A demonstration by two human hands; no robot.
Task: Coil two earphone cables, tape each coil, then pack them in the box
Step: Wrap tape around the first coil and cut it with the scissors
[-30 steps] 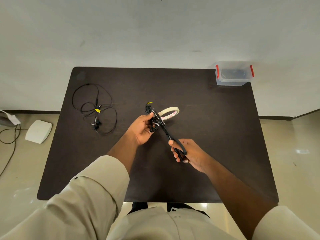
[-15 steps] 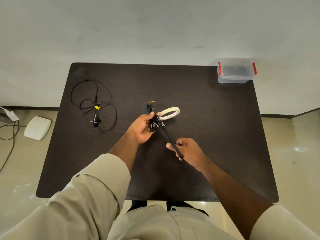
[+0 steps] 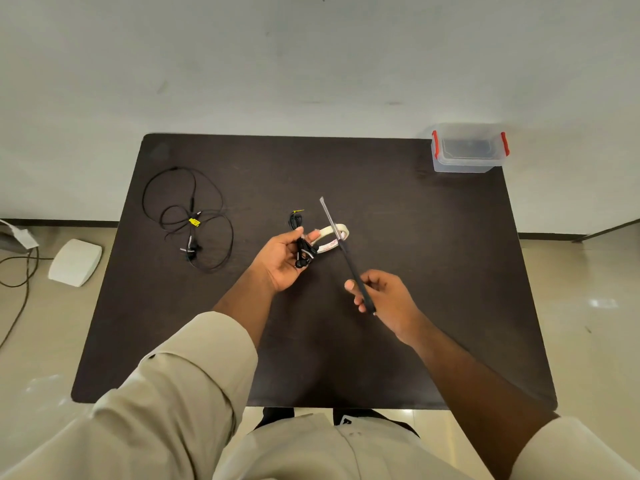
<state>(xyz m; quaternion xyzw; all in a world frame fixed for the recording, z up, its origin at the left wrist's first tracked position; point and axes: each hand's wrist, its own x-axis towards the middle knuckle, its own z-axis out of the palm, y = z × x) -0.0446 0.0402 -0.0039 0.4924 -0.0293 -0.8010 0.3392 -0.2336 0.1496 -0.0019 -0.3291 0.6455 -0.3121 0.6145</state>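
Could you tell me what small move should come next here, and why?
Probably set the scissors down on the table: the right hand holds them clear of the coil gripped in the left hand, and the other earphones lie uncoiled.

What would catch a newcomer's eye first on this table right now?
Mid-table, the left hand grips a coiled black earphone bundle beside the tape roll, while the right hand holds closed scissors, blades pointing away. A second earphone cable lies loose at far left, and the clear red-latched box sits in the far right corner.
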